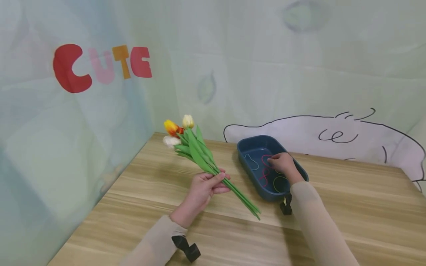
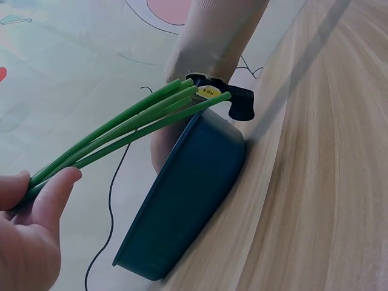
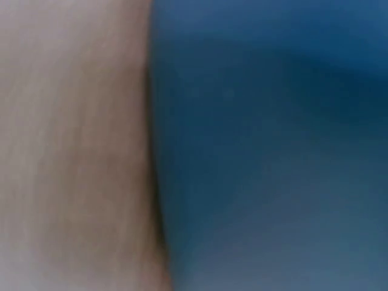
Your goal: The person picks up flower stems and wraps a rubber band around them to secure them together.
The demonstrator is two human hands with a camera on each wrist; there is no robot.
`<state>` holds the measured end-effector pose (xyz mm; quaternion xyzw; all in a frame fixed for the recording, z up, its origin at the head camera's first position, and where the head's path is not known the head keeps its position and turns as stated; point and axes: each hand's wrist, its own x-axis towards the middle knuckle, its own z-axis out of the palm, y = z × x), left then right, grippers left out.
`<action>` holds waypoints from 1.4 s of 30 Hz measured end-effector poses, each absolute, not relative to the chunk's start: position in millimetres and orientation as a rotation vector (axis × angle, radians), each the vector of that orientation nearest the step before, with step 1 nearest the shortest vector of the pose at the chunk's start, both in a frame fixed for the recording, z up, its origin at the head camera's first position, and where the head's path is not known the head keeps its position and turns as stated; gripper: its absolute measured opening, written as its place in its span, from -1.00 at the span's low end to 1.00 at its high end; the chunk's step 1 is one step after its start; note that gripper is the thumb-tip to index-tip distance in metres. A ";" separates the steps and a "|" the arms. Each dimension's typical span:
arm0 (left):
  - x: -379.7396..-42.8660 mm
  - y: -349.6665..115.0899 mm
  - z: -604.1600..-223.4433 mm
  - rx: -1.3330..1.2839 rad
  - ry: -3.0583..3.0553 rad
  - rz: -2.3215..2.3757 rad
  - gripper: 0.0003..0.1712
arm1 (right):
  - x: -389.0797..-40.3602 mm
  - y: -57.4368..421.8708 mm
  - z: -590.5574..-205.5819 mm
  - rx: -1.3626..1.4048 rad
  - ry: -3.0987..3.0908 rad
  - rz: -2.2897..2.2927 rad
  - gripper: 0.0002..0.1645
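Note:
My left hand (image 1: 208,186) holds a bunch of artificial tulips (image 1: 199,147) by the green stems, pinched between thumb and fingers above the table. The yellow-orange, red and white blooms point to the far left; the stem ends (image 2: 139,121) reach toward the blue basin (image 1: 247,171). Inside that basin, my right hand (image 1: 283,164) reaches down with fingertips together at a red rubber band (image 1: 264,159). More thin bands lie on its floor, among them a pale one (image 1: 254,162) and a yellow-green one (image 1: 275,184). The right wrist view is blurred and shows only blue basin wall (image 3: 273,151) and skin.
The basin stands on a wood-grain table (image 1: 359,207) near its back edge. A printed cloth (image 1: 266,74) hangs behind, and another with the letters CUTE (image 1: 73,68) hangs at the left. Black camera mounts (image 1: 188,249) sit on both wrists.

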<state>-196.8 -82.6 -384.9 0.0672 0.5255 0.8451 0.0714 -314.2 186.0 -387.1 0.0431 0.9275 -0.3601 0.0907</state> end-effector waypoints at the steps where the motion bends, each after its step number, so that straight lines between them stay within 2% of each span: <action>1: -196.6 -82.5 -385.0 0.202 1.579 2.537 -0.85 | -314.5 187.0 -388.0 0.136 2.748 -1.074 -0.51; 12: -194.6 -81.5 -386.3 0.237 1.578 2.507 -0.85 | -319.9 192.5 -394.4 0.202 2.640 -1.075 -0.59; 20: -194.5 -82.3 -386.9 0.257 1.584 2.495 -0.89 | -317.6 192.9 -394.9 0.195 2.655 -1.065 -0.85; 26: -195.0 -83.4 -386.6 0.256 1.596 2.485 -0.83 | -318.8 192.8 -394.9 0.207 2.649 -1.064 -0.84; 31: -193.9 -82.7 -385.9 0.233 1.589 2.496 -0.88 | -315.2 191.6 -388.6 0.191 2.660 -1.095 -0.78; 34: -193.3 -82.6 -385.6 0.217 1.589 2.502 -0.83 | -312.1 193.1 -384.4 0.136 2.683 -1.126 -0.72; 42: -193.9 -83.3 -384.2 0.203 1.602 2.489 -0.86 | -304.6 196.0 -372.1 -0.064 2.799 -1.210 -0.63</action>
